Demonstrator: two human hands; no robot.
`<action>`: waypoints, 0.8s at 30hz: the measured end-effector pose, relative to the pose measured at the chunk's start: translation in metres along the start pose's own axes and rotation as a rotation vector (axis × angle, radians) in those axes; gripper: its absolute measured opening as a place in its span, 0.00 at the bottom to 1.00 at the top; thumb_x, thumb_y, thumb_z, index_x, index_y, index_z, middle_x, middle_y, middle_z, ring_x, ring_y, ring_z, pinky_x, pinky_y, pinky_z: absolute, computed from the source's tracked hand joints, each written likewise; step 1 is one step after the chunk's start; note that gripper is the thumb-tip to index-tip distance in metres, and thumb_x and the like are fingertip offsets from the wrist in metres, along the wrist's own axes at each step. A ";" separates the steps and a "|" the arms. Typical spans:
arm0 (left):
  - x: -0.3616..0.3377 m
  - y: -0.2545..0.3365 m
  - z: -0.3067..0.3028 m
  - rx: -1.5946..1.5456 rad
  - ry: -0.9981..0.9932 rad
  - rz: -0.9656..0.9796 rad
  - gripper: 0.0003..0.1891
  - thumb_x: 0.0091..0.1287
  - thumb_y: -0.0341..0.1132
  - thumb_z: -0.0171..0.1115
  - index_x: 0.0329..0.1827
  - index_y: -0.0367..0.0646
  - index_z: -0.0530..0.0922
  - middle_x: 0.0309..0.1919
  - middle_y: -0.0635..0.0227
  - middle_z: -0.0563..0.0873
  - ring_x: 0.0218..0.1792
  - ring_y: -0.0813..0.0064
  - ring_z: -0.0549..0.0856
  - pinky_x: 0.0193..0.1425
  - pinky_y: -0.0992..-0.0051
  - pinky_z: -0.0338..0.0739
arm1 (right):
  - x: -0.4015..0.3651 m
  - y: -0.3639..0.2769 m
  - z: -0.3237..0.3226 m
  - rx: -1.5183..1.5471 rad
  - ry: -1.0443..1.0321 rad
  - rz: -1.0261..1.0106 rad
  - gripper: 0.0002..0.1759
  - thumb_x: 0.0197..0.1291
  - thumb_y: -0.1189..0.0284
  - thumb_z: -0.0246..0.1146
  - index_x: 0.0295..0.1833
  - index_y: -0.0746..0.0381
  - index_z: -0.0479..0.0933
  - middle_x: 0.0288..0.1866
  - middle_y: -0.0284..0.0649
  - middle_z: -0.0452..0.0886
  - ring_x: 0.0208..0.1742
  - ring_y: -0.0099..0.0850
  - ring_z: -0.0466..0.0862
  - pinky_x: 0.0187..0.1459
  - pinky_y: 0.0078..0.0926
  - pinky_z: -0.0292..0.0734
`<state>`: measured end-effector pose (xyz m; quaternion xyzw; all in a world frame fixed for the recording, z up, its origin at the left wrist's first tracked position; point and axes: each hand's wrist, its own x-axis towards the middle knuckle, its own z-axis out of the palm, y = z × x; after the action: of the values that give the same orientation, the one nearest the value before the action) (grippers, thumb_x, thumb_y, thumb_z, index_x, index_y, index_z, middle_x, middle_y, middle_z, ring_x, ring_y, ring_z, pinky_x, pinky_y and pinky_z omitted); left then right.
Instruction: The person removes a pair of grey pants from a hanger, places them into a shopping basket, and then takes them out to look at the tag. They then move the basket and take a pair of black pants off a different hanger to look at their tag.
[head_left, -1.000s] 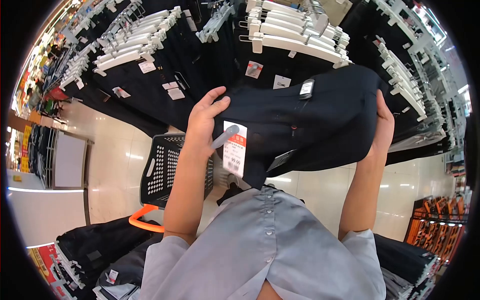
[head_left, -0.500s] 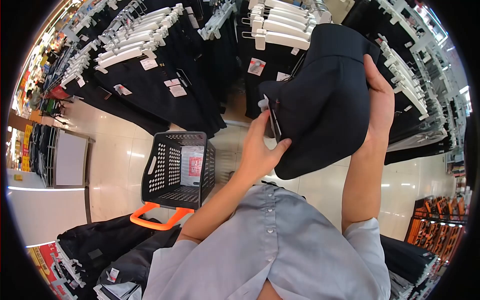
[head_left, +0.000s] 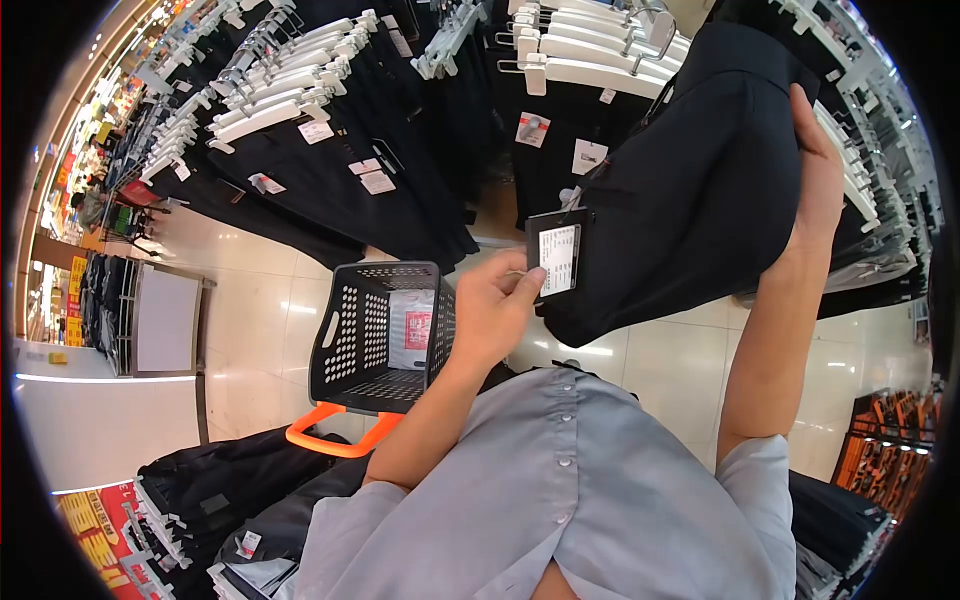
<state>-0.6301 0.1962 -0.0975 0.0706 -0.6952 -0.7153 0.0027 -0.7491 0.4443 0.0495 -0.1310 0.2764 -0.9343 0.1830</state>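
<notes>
A dark pair of trousers (head_left: pixel 700 190) hangs folded over in front of me, its bulk on the right. My right hand (head_left: pixel 815 185) grips the far side of the cloth, thumb on top and the other fingers hidden behind. My left hand (head_left: pixel 495 305) pinches the lower left edge of a black hang tag (head_left: pixel 558 258) between thumb and fingers. A white label with small print and a barcode faces up on the tag. Close above the tag, a pale plastic security pin (head_left: pixel 568 197) sits by the trousers' edge.
Racks of dark trousers on white hangers (head_left: pixel 600 50) stand ahead and to both sides. On the tiled floor at left is a black shopping basket (head_left: pixel 375 330) with an orange handle (head_left: pixel 340 430), holding a packaged item. More dark clothes (head_left: pixel 230 480) lie at lower left.
The trousers have shifted right, and my right hand with them. The tag, edge-on before, is turned flat with its label showing. My left hand has moved down and slightly left.
</notes>
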 end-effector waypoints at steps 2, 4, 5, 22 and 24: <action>-0.004 0.014 0.002 -0.046 0.120 0.001 0.10 0.65 0.20 0.59 0.49 0.29 0.79 0.45 0.60 0.85 0.39 0.77 0.86 0.39 0.81 0.79 | 0.002 0.000 0.000 0.004 -0.020 -0.005 0.21 0.72 0.65 0.51 0.56 0.73 0.74 0.53 0.52 0.82 0.51 0.43 0.84 0.59 0.39 0.79; -0.007 0.020 0.001 -0.108 0.181 -0.012 0.12 0.64 0.18 0.59 0.50 0.29 0.78 0.46 0.59 0.84 0.39 0.76 0.86 0.39 0.81 0.80 | 0.003 0.001 0.000 -0.008 -0.021 -0.005 0.21 0.72 0.65 0.51 0.57 0.73 0.74 0.53 0.52 0.81 0.51 0.43 0.84 0.59 0.39 0.79; -0.008 0.021 -0.001 -0.148 0.182 -0.026 0.13 0.63 0.18 0.59 0.51 0.29 0.77 0.46 0.59 0.84 0.39 0.76 0.86 0.39 0.81 0.80 | 0.003 0.002 0.001 -0.023 -0.011 -0.001 0.21 0.72 0.65 0.51 0.57 0.73 0.74 0.53 0.52 0.81 0.51 0.43 0.84 0.59 0.40 0.79; -0.020 0.004 0.022 -0.317 -0.105 0.060 0.05 0.57 0.16 0.65 0.33 0.34 0.82 0.30 0.70 0.80 0.34 0.83 0.79 0.40 0.83 0.73 | 0.017 0.013 0.000 -0.059 0.021 0.023 0.20 0.71 0.65 0.53 0.56 0.72 0.75 0.52 0.51 0.82 0.52 0.42 0.84 0.58 0.39 0.79; -0.019 -0.004 0.030 -0.278 -0.075 0.055 0.06 0.60 0.17 0.64 0.37 0.37 0.83 0.34 0.69 0.81 0.36 0.82 0.80 0.41 0.82 0.75 | 0.015 0.017 0.004 0.010 -0.004 0.029 0.20 0.71 0.65 0.53 0.56 0.71 0.75 0.52 0.51 0.82 0.51 0.41 0.84 0.57 0.38 0.80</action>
<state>-0.6144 0.2281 -0.0990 0.0236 -0.5906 -0.8066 0.0063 -0.7563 0.4226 0.0451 -0.1279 0.2731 -0.9327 0.1978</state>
